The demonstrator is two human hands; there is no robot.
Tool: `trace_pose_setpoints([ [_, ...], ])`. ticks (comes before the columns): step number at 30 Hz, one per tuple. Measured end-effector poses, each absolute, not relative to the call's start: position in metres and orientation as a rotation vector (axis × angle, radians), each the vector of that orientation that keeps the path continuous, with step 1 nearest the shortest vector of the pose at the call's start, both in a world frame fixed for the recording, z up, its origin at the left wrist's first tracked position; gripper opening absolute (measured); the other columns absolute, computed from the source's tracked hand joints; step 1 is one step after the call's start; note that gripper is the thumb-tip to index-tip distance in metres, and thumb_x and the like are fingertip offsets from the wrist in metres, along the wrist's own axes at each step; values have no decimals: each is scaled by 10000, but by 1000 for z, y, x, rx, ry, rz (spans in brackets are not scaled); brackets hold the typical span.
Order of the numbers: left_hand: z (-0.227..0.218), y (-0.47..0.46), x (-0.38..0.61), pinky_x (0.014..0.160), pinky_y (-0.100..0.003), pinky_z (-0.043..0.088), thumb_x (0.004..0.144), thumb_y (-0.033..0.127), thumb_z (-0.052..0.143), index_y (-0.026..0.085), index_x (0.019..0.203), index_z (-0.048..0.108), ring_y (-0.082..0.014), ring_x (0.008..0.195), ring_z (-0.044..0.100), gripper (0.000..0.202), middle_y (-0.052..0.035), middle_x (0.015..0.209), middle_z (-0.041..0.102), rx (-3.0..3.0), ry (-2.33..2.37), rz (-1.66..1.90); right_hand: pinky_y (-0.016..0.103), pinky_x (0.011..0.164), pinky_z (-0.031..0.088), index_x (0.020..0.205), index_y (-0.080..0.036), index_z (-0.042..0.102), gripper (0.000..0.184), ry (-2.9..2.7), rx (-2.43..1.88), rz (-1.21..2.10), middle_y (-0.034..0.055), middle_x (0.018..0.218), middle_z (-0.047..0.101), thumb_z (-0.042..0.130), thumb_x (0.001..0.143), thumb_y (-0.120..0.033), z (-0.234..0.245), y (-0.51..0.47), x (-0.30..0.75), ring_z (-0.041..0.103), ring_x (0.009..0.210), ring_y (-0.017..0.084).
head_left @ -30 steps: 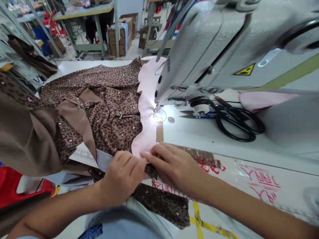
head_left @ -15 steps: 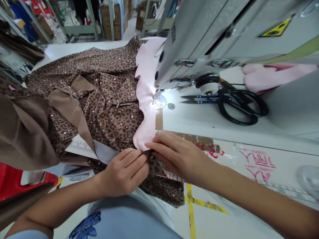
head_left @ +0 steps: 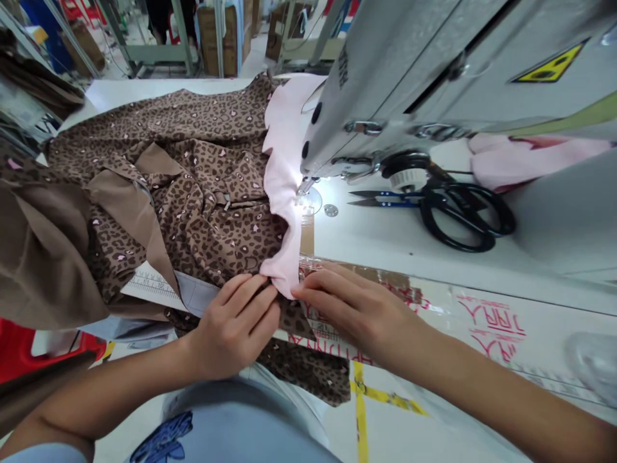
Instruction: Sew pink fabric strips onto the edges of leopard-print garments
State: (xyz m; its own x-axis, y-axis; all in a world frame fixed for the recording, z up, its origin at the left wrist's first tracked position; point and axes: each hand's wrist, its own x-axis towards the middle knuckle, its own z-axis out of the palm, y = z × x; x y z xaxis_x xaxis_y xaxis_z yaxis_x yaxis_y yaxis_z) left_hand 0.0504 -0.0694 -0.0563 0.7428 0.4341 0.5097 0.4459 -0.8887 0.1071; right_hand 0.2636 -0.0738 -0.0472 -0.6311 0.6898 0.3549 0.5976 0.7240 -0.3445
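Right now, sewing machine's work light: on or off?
On. A bright white glow falls on the pink scalloped strip and needle plate beneath the sewing machine; the lamp itself is hidden.

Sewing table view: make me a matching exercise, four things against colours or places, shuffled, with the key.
Things:
1. Wavy pink strip
2. Spotted cloth
3. Scissors
4. Triangular label

Colours or places:
A. black handles
B. yellow and black, on the sewing machine
C. near end at the fingertips of the left hand and right hand
D. brown with dark spots

Pairs: 1-C, 2-D, 3-A, 4-B
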Motion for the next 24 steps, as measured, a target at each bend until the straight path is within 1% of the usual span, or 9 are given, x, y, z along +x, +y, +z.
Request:
trace_pose_setpoints([
  [3, -56, -72, 52, 905, -408, 455, 829, 114, 503, 77, 983, 607, -221, 975, 521, 189, -100, 965, 629, -2843, -879, -808, 296, 705, 470, 991, -147, 533, 158, -2405, -988, 272, 67, 868, 557, 403, 904, -119, -50, -76, 268, 509, 818, 154],
  [6, -53, -72, 55, 913, -385, 445, 831, 111, 502, 111, 895, 626, -194, 943, 506, 139, -74, 916, 618, -2802, -805, -880, 282, 690, 473, 929, -146, 546, 118, -2360, -1027, 271, 66, 848, 573, 440, 888, -111, -49, -75, 266, 520, 800, 149],
  [8, -51, -70, 57, 963, -384, 415, 837, 117, 498, 117, 872, 626, -209, 1048, 480, 133, -80, 1017, 601, -2771, -768, -900, 267, 665, 473, 887, -148, 550, 111, -2349, -1036, 280, 63, 827, 577, 443, 888, -116, -47, -73, 264, 527, 779, 143],
  [10, -49, -68, 56, 1020, -392, 372, 858, 128, 466, 118, 927, 615, -230, 1190, 411, 164, -87, 1177, 547, -2774, -744, -839, 270, 658, 470, 857, -145, 549, 130, -2378, -995, 271, 62, 812, 574, 427, 894, -119, -46, -71, 262, 522, 768, 145],
  [12, -49, -66, 54, 1042, -411, 358, 879, 125, 418, 102, 980, 597, -253, 1267, 353, 207, -102, 1240, 516, -2836, -682, -761, 286, 656, 463, 850, -135, 547, 151, -2443, -937, 242, 63, 806, 566, 406, 903, -117, -46, -70, 261, 505, 757, 151],
  [14, -51, -64, 52, 1031, -434, 380, 882, 107, 398, 65, 987, 590, -280, 1262, 371, 223, -128, 1180, 559, -2923, -599, -732, 288, 655, 454, 855, -130, 546, 174, -2492, -915, 226, 61, 806, 557, 382, 909, -105, -46, -70, 262, 488, 745, 149],
  [17, -53, -63, 50, 1003, -448, 422, 877, 87, 392, 23, 987, 590, -289, 1186, 463, 235, -148, 1086, 608, -3006, -522, -769, 273, 657, 449, 863, -131, 544, 172, -2493, -915, 231, 53, 800, 547, 385, 902, -77, -46, -71, 263, 483, 746, 141],
  [21, -53, -61, 51, 965, -446, 460, 882, 83, 377, 27, 987, 595, -274, 1123, 518, 249, -156, 1073, 614, -3034, -528, -803, 273, 654, 454, 924, -126, 531, 104, -2426, -911, 231, 59, 838, 550, 455, 874, -75, -47, -73, 263, 494, 773, 145],
  [24, -52, -59, 51, 953, -447, 463, 881, 84, 375, 28, 975, 599, -270, 1103, 525, 249, -157, 1062, 617, -3050, -530, -817, 292, 638, 446, 959, -126, 527, 134, -2479, -886, 143, 63, 822, 555, 424, 885, -83, -50, -76, 265, 496, 765, 160],
])
